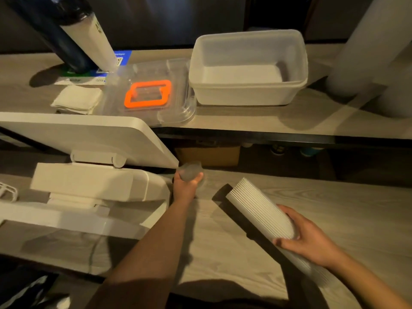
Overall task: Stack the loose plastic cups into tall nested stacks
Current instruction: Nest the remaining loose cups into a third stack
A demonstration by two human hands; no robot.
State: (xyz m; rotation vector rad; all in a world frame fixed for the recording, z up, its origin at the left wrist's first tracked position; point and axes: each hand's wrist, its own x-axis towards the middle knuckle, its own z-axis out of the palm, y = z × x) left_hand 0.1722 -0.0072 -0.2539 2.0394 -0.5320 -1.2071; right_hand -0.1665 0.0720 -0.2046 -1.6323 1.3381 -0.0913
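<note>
Pale wood-grain worktop (pixel 245 253) fills the near part of the view, with a second, higher shelf (pixel 256 117) of the same wood running along behind it under dim light. Over the far edge of the worktop, just beside the corner of a white tilted screen (pixel 89 134), the left hand (pixel 186 186) reaches forward with its fingers curled around a single clear plastic cup (pixel 190 171), which is blurred. Near the right side of the worktop, the right hand (pixel 310 239) grips a long nested stack of cups (pixel 258 208) around its middle, thumb on top and fingers underneath; the stack lies tilted, its open rim end pointing up and left toward the single cup, well apart from it. Below the screen sits a white boxy stand (pixel 89 184). On the shelf stand a large white tub (pixel 247 92), a clear lidded container with an orange ring (pixel 148 93), a folded pile of white napkins (pixel 78 100), and two tall sleeved stacks, one dark (pixel 44 30), one white (pixel 89 41), leaning at the far left corner.
</note>
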